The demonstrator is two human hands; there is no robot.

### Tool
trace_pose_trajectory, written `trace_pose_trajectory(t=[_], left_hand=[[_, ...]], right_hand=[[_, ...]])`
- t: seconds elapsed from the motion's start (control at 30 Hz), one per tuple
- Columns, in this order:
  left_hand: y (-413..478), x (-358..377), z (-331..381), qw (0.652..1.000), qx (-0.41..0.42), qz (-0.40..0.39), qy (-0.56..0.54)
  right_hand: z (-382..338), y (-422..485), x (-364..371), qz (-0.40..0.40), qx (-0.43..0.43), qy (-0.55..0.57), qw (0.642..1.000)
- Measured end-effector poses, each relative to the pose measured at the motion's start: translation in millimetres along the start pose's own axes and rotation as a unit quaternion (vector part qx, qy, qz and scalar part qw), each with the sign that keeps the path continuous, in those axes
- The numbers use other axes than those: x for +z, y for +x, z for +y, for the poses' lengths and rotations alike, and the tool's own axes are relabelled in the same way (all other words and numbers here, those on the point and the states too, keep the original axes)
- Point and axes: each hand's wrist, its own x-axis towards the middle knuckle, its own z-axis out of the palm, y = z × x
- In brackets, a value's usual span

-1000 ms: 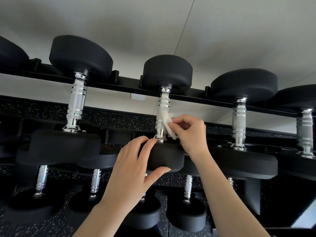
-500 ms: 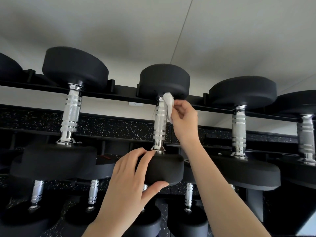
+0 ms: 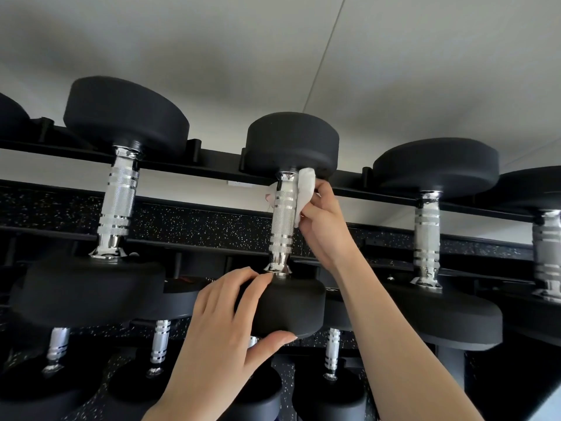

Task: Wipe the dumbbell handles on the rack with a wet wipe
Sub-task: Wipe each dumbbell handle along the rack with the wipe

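Note:
The middle dumbbell on the top rail has a chrome knurled handle [image 3: 282, 226] between two black round heads. My right hand [image 3: 321, 226] holds a white wet wipe [image 3: 305, 189] folded around the top of that handle, just under the far head [image 3: 291, 144]. A corner of the wipe shows on the handle's left side. My left hand [image 3: 224, 335] grips the near head [image 3: 288, 308], fingers on top and thumb beneath.
The black rack rail [image 3: 212, 161] carries more dumbbells: one to the left [image 3: 118, 208], two to the right [image 3: 428, 238] [image 3: 546, 250]. A lower tier holds smaller dumbbells [image 3: 159, 347]. Behind are a speckled black wall strip and a pale wall.
My right hand slid the wipe from the bottom of the handle up to its top and wrapped it further round the bar. My left hand stayed on the near head.

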Motion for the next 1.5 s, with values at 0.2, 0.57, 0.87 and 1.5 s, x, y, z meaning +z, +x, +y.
trace_pose_trajectory(t=[0.2, 0.57, 0.87, 1.5], left_hand=[[1, 0, 1, 1.0, -0.002, 0.001, -0.004], [1, -4, 3, 1.0, -0.002, -0.008, -0.002], [1, -2, 2, 1.0, -0.011, -0.012, -0.007], [1, -8, -5, 0.998, -0.018, -0.015, -0.06]], right_hand=[[1, -8, -6, -0.063, 0.031, 0.051, 0.996], [9, -28, -17, -0.096, 0.04, -0.076, 0.992], [15, -42, -24, -0.105, 0.081, -0.201, 0.971], [-8, -69, -12, -0.027, -0.045, -0.448, 0.893]])
